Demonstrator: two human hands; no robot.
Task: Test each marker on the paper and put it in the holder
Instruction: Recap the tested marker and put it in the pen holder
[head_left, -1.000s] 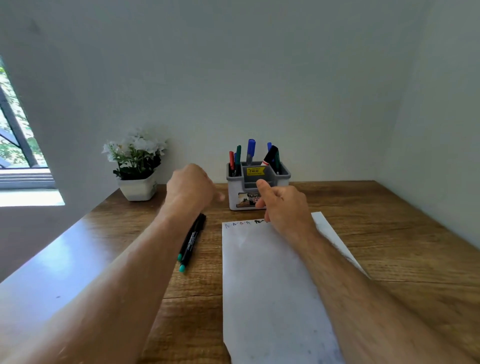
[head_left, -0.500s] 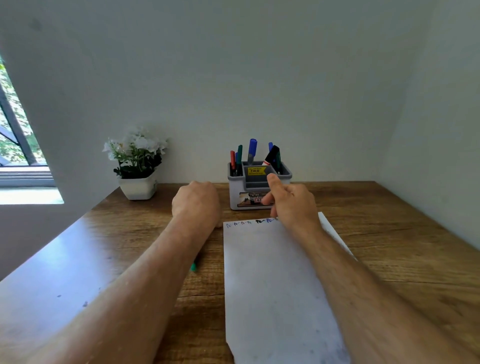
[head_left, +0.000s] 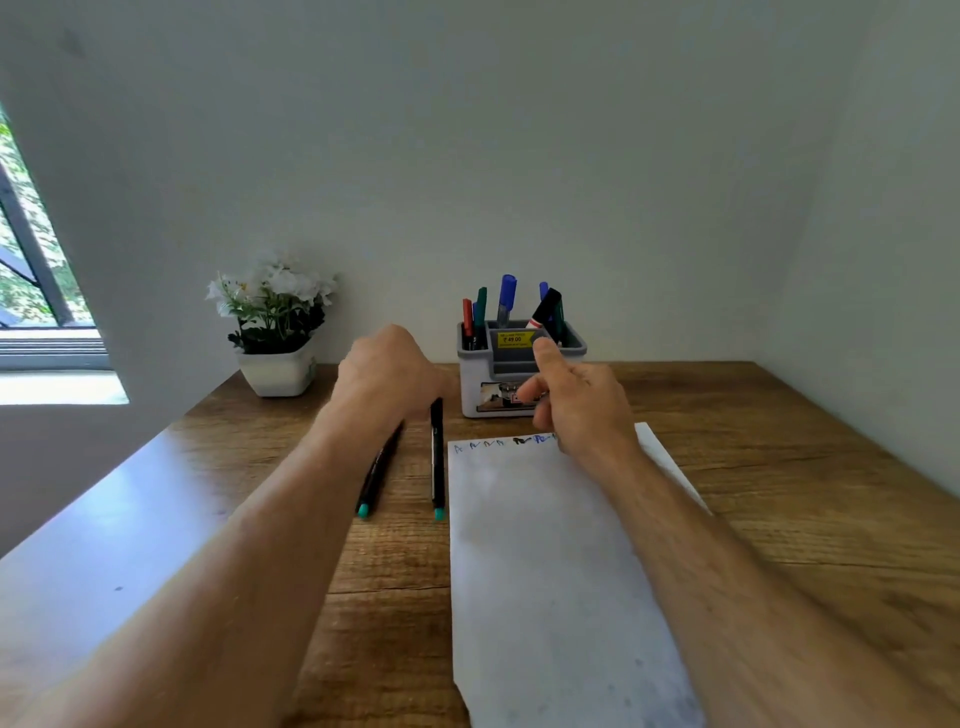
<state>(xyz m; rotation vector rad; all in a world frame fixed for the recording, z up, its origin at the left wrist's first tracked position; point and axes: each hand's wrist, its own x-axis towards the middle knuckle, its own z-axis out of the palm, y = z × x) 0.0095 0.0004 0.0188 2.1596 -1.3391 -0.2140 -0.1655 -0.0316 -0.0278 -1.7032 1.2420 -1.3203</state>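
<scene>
White paper (head_left: 550, 561) lies nearest on the wooden desk (head_left: 779, 467), beside two markers (head_left: 437, 457) pointing lengthwise toward the person. The left hand (head_left: 389, 371), nearer them, grasps the right-hand marker's far end; the right hand (head_left: 576, 400) hangs loosely curled and empty before the one holder (head_left: 519, 364), which already contains about six.

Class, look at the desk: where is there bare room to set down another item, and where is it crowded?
Bare wood lies right of the paper to the wall, and the table's near left corner is bare. Crowded: between the flower pot and holder, with two markers and both hands.
</scene>
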